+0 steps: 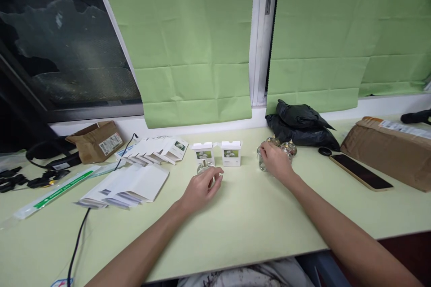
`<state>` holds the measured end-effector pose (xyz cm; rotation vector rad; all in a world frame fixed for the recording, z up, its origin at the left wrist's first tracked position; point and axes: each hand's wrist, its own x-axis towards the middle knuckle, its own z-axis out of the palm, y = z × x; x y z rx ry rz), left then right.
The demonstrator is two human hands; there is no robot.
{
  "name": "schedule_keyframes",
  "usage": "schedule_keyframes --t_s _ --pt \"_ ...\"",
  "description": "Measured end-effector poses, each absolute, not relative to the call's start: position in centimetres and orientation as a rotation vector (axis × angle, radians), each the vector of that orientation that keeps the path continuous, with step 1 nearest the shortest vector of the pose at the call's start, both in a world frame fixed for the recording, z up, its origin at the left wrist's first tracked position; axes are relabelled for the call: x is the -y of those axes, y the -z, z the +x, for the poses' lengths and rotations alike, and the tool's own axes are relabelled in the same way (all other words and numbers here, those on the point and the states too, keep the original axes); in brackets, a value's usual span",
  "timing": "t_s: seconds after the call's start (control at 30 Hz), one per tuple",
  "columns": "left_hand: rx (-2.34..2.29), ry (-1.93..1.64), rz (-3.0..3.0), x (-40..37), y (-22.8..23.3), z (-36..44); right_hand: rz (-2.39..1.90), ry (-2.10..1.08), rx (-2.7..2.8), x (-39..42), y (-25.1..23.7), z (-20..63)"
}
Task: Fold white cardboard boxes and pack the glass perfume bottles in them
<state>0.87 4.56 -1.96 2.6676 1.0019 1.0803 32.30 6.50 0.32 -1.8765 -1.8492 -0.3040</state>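
Note:
Two small white boxes with a green picture, the left box [209,154] and the right box [231,154], stand upright with their top flaps raised. A small clear glass jar [203,165] stands before the left box, partly hidden by my left hand [203,188]. That hand rests low by the jar, fingers loosely bent and apart, holding nothing visible. On the right, the fingers of my right hand [276,161] close over the top of another glass jar [261,163]. Beside it several round glass jars with gold-tipped lids [289,148] stand in a group, partly covered by the hand.
Flat white cartons [141,181] lie on the left, with more cartons [161,149] behind. Around the table are an opened brown box [97,141], a black cable [82,228], black plastic bags [299,128], a phone [360,171] and a brown parcel [387,152].

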Motion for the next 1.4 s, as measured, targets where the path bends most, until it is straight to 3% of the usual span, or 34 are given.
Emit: schedule_keyframes --t_s 0.33,0.63,0.8,0.97,1.13,1.4 --pt "-1.019 -0.829 2.535 -4.1 1.9 1.4 -1.147 -0.121 1.879 -4.3 0.6 27.6" --pt "-0.993 -0.841 2.441 -4.2 2.2 2.0 -0.929 -0.554 1.792 -3.2 1.2 26.1" --pt "-1.012 -0.821 2.447 -4.5 2.3 2.5 -0.93 -0.491 1.816 -3.1 1.3 26.0" --pt "-1.053 -0.755 2.359 -4.8 2.1 2.9 -1.184 -0.097 1.915 -3.9 1.0 27.4" --pt "-1.076 -0.751 2.329 -4.7 2.0 2.7 -1.765 0.268 1.991 -5.4 0.2 29.9" --pt "-1.038 -0.749 2.336 -4.5 1.8 1.6 -2.314 0.232 1.933 -5.1 -2.0 32.2"
